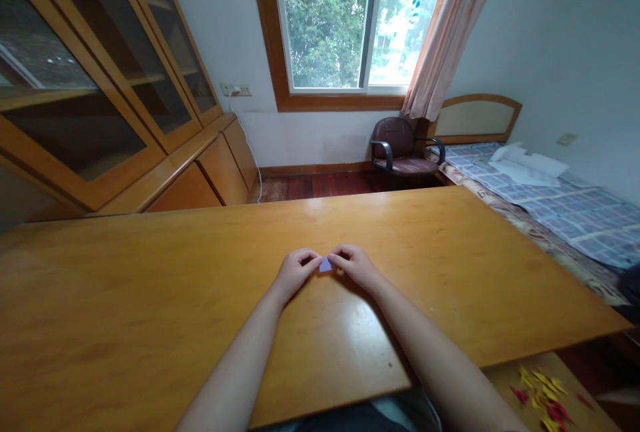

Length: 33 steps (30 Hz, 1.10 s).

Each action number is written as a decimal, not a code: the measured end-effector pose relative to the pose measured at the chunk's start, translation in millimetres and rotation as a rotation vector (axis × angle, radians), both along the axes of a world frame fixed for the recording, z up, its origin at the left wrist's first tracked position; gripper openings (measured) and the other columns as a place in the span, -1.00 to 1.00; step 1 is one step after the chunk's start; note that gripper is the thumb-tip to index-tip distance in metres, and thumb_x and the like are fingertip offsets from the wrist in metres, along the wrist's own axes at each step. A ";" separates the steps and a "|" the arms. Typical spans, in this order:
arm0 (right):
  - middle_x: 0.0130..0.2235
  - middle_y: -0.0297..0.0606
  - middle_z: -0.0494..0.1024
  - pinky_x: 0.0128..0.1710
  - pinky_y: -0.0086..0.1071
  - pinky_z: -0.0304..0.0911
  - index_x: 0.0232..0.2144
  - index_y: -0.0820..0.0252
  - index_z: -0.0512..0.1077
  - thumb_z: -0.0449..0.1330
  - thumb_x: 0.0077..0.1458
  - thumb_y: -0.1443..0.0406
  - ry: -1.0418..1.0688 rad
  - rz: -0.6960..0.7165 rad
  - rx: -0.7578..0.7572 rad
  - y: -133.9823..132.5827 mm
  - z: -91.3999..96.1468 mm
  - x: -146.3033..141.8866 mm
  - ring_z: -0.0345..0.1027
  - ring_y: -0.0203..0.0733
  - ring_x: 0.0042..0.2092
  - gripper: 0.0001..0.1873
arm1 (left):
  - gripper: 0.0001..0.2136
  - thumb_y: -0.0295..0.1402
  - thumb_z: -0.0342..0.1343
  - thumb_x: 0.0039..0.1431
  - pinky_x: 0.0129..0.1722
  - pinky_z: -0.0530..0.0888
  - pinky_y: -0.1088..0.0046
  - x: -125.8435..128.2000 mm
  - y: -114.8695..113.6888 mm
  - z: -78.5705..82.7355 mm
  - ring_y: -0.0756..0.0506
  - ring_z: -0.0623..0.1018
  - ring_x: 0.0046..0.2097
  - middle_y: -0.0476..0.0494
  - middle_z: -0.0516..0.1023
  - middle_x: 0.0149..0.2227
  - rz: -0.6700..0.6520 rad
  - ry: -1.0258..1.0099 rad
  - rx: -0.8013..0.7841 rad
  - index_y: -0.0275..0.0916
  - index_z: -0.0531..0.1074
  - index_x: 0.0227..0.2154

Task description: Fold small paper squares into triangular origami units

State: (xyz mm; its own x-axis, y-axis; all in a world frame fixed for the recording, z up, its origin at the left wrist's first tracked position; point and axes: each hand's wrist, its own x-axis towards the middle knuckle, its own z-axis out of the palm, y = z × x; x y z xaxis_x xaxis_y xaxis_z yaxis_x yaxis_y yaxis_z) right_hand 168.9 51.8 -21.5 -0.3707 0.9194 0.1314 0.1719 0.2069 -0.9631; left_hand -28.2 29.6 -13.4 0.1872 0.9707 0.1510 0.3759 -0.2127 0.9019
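A small pale purple piece of paper (325,264) lies on the wooden table (150,299) between my two hands. My left hand (295,269) pinches its left edge with curled fingers. My right hand (353,264) pinches its right edge the same way. Most of the paper is hidden under my fingertips.
Several small yellow and red folded paper pieces (543,395) lie on a lower surface at the bottom right. A bed (565,212) stands along the right wall, an armchair (400,149) under the window, and a glass-door cabinet (100,85) on the left.
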 end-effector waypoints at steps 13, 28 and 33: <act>-0.52 -0.36 0.46 -0.47 -0.46 0.14 -0.44 0.25 0.50 0.25 0.05 0.13 0.080 -0.009 -0.093 1.4 -3.5 1.2 0.27 -0.31 -0.48 -0.73 | -0.75 -0.19 0.13 0.11 -0.29 0.36 0.46 -0.7 2.6 -1.4 -0.08 0.47 -0.34 -0.06 0.52 -0.46 0.024 -0.084 -0.056 -0.28 0.51 -0.49; -0.56 -0.38 0.44 -0.50 -0.44 0.14 -0.44 0.25 0.50 0.26 0.04 0.06 0.128 0.003 -0.156 0.4 1.3 0.9 0.25 -0.32 -0.53 -0.67 | -0.62 -0.27 0.22 0.10 -0.30 0.37 0.51 3.6 0.3 -12.3 0.01 0.44 -0.36 0.04 0.44 -0.40 0.002 -0.216 -0.075 -0.22 0.40 -0.01; -0.42 -0.35 0.51 -0.51 -0.46 0.18 -0.23 0.18 0.47 0.24 0.09 0.05 0.235 0.015 -0.161 2.2 -6.7 -0.6 0.32 -0.31 -0.49 -0.67 | -0.61 -0.27 0.21 0.10 -0.26 0.37 0.50 0.9 4.7 -15.2 0.00 0.42 -0.37 0.08 0.38 -0.47 0.014 -0.297 -0.087 -0.24 0.39 0.00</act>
